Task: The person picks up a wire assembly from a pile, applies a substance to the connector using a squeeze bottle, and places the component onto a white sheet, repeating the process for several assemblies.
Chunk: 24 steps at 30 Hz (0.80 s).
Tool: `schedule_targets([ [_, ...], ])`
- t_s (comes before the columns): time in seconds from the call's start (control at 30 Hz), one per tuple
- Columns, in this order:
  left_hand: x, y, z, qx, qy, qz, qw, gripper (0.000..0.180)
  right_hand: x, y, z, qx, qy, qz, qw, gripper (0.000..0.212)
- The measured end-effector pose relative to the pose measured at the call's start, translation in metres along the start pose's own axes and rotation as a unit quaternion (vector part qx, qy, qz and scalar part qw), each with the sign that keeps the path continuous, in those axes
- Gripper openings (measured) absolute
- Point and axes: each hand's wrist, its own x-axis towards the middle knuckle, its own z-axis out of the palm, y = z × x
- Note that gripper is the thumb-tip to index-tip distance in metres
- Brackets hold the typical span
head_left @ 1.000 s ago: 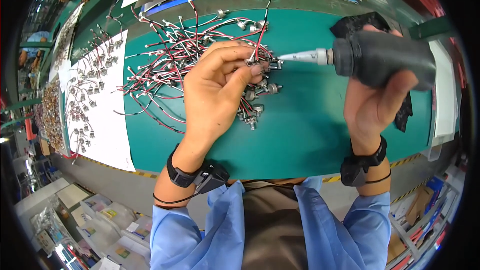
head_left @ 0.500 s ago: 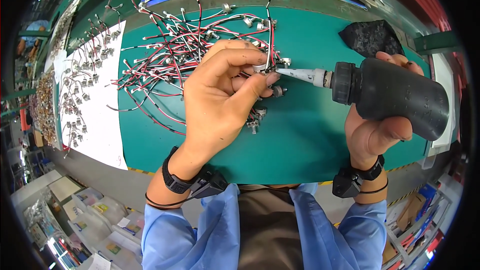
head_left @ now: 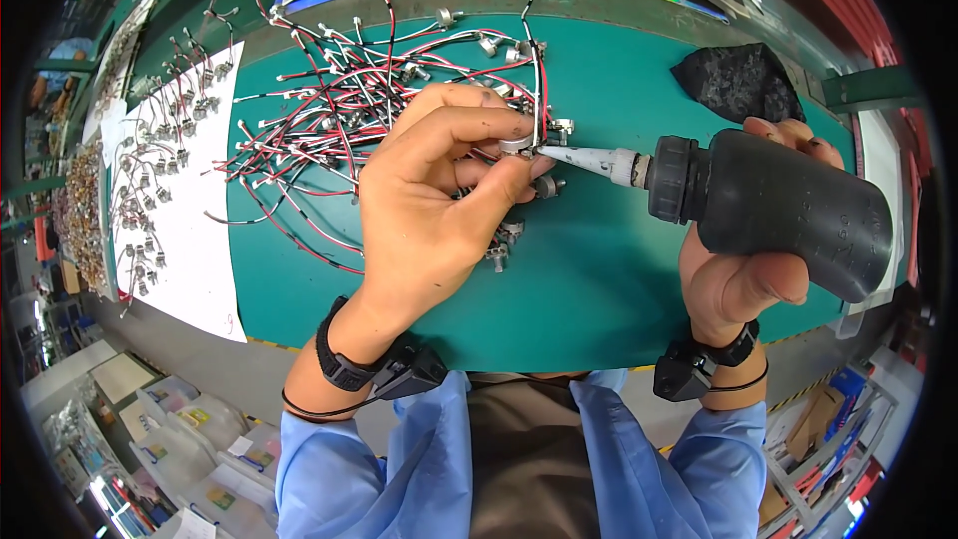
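Note:
My left hand (head_left: 424, 195) pinches a small round metal potentiometer (head_left: 515, 146) between thumb and fingers. Red, black and white wires (head_left: 540, 80) rise from it toward the far side, ending in a small white plug. My right hand (head_left: 720, 284) grips a black squeeze bottle (head_left: 793, 208), tipped on its side with the cap toward the left. Its pale tapered nozzle (head_left: 589, 160) reaches the potentiometer where the wires join; whether the tip touches is too small to tell. Beyond and left of my left hand lies a tangled heap of wired potentiometers (head_left: 329, 120), partly covered by that hand.
The work lies on a green mat (head_left: 599, 289). White paper (head_left: 205, 269) with rows of wired potentiometers is at the left. A crumpled black cloth (head_left: 740, 82) lies at the far right. Shelf edges run along the back, and clear plastic boxes (head_left: 195, 414) stand low at the left.
The bottle has tilted a little more, its base lower, and its nozzle tip has shifted slightly left along with the potentiometer. Both grips stay the same; the whole view has shifted slightly.

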Motion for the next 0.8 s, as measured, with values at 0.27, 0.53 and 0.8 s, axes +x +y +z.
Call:
schedule_targets([
  [0.27,0.001,0.000,0.000,0.019,-0.001,0.010,1.000,0.017,-0.001,-0.001,0.000,-0.007,-0.011,0.003,1.000,0.087],
  [0.53,0.001,-0.004,-0.002,0.030,0.002,0.021,0.999,0.018,0.005,0.007,-0.011,-0.028,-0.075,-0.088,0.993,0.087],
  [0.8,0.000,-0.004,-0.001,0.030,0.011,0.025,0.999,0.017,0.003,-0.003,0.003,-0.060,0.041,-0.039,0.997,0.085],
])
